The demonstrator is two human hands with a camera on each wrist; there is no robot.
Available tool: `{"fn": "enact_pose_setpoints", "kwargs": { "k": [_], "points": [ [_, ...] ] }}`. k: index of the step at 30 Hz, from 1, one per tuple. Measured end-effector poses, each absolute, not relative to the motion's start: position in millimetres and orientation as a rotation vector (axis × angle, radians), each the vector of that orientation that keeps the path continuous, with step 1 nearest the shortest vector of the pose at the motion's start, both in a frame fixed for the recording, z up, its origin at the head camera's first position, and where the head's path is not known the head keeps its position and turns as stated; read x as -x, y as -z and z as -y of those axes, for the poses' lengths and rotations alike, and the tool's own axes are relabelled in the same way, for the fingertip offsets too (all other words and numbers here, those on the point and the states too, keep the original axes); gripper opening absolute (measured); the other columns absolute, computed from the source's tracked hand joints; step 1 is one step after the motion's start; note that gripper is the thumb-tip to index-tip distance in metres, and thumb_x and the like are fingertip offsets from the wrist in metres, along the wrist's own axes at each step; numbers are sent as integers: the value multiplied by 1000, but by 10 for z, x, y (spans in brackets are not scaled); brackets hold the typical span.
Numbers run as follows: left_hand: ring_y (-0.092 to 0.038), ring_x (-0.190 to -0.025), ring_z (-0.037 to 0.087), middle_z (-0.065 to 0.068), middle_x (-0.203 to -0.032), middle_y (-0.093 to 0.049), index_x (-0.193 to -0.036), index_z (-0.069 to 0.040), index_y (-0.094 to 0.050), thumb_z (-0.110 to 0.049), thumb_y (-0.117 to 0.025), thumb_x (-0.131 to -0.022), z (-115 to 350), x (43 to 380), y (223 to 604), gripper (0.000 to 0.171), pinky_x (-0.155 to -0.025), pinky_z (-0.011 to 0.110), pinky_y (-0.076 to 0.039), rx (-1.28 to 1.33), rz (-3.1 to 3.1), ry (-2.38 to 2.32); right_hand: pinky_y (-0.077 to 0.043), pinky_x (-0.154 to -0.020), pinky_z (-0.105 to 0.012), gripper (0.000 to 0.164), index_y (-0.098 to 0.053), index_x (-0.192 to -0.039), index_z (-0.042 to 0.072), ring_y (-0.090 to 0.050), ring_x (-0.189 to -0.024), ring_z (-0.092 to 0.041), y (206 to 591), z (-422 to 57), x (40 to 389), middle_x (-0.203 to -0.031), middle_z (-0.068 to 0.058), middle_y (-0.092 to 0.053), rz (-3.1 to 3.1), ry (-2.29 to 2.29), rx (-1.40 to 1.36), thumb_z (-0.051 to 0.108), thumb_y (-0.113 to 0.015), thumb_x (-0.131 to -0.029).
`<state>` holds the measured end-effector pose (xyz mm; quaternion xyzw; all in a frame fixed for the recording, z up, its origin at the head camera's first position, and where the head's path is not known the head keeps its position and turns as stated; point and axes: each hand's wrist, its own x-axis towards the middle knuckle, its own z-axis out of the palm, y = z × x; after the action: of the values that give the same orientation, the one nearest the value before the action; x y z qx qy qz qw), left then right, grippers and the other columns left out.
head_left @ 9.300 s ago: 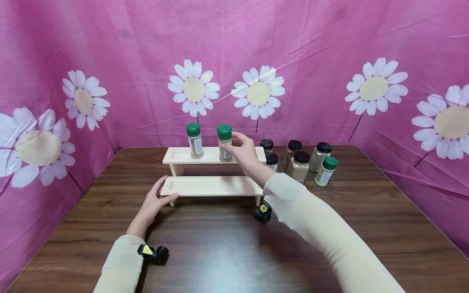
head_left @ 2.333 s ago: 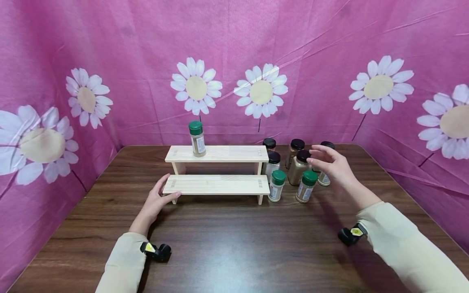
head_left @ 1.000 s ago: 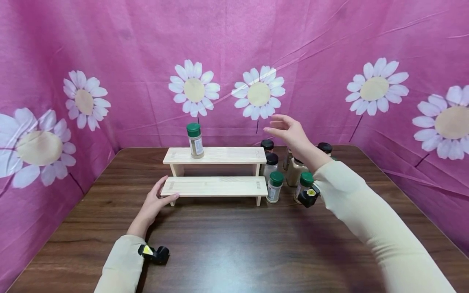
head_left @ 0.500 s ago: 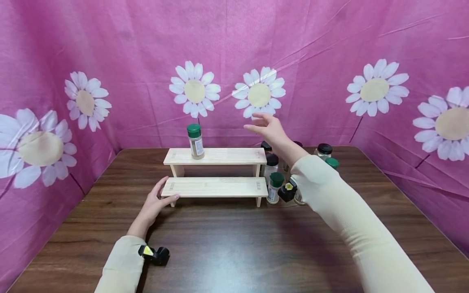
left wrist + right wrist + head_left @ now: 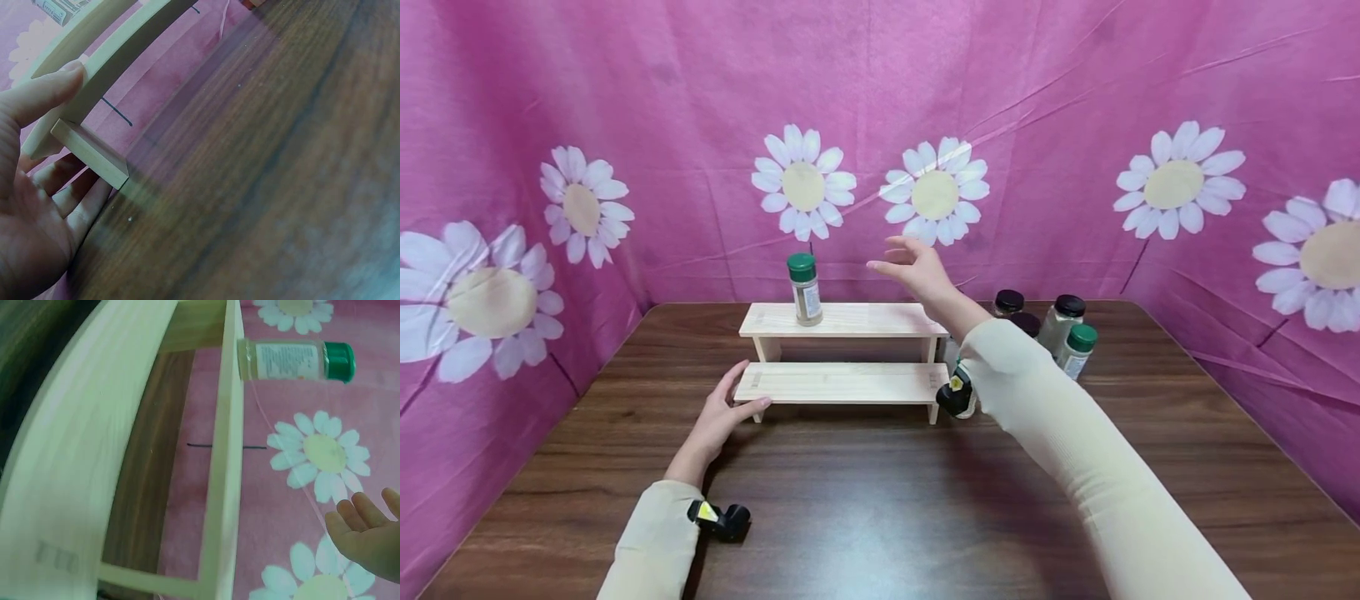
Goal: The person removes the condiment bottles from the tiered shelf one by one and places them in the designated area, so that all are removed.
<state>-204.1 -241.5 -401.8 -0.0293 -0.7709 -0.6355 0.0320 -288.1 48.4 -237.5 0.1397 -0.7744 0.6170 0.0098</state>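
A two-tier wooden spice rack point(image 5: 842, 383) stands on the table. My left hand point(image 5: 718, 425) grips the left end of its lower tier; in the left wrist view the thumb lies on the shelf board and the fingers curl behind the leg. A green-capped spice jar point(image 5: 807, 292) stands upright towards the left of the upper shelf, its label plain in the right wrist view. My right hand point(image 5: 921, 271) is in the air above the upper shelf's right part, fingers loosely spread and holding nothing, right of the jar and apart from it.
Right of the rack, several jars stand on the table, among them a black-lidded jar point(image 5: 1063, 321) and a green-capped one point(image 5: 1077, 350). My right forearm hides some of them. A pink flowered cloth point(image 5: 865, 100) hangs behind the table point(image 5: 850, 517).
A second green-capped jar, held on the upper shelf by my right hand earlier, was later on the table among the jars. Since then my empty right hand has moved left over the rack. The left hand stays.
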Motion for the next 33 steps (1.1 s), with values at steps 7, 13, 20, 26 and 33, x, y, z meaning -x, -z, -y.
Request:
{"fn": "enact_pose_setpoints", "kwargs": {
  "k": [7, 13, 20, 26, 33],
  "points": [
    [-46, -91, 4, 20, -122, -41, -137, -8, -20, -7, -66, -75, 2406, 2051, 4006, 77, -79, 18, -33, 71, 2378, 1968, -36, -86, -34, 57, -42, -125, 8, -43, -106, -20, 2491, -309, 2889, -116, -10, -48, 2433, -1957, -433, 20, -68, -75],
    [-46, -91, 5, 21, -122, -41, -137, -8, -18, -8, -65, -75, 2415, 2055, 4011, 78, -80, 18, -33, 86, 2379, 1962, -37, -84, -38, 57, -43, -124, 8, -44, -106, -22, 2584, -165, 2894, -116, -11, -48, 2424, -2005, -426, 19, -68, -74],
    [-44, -97, 9, 18, -123, -40, -137, -8, -19, -10, -67, -75, 2406, 2067, 4037, 78, -84, 23, -30, 67, 2403, 1954, -35, -87, -41, 57, -43, -124, 8, -43, -107, -23, 2683, -51, 2864, -117, -11, -47, 2402, -2109, -394, 17, -69, -74],
    [-42, -100, 14, 19, -123, -40, -137, -8, -19, -10, -67, -75, 2410, 2067, 4047, 78, -86, 27, -29, 65, 2407, 1948, -37, -84, -43, 56, -44, -124, 7, -46, -103, -25, 2760, 39, 2860, -116, -13, -48, 2386, -2146, -397, 15, -68, -74],
    [-46, -94, 6, 20, -123, -40, -137, -7, -17, -7, -64, -77, 2411, 2039, 4017, 77, -81, 19, -33, 93, 2381, 1964, -38, -82, -41, 56, -44, -123, 7, -47, -101, -25, 2823, 169, 2908, -113, -14, -49, 2372, -2128, -416, 14, -69, -74]
  ]
}}
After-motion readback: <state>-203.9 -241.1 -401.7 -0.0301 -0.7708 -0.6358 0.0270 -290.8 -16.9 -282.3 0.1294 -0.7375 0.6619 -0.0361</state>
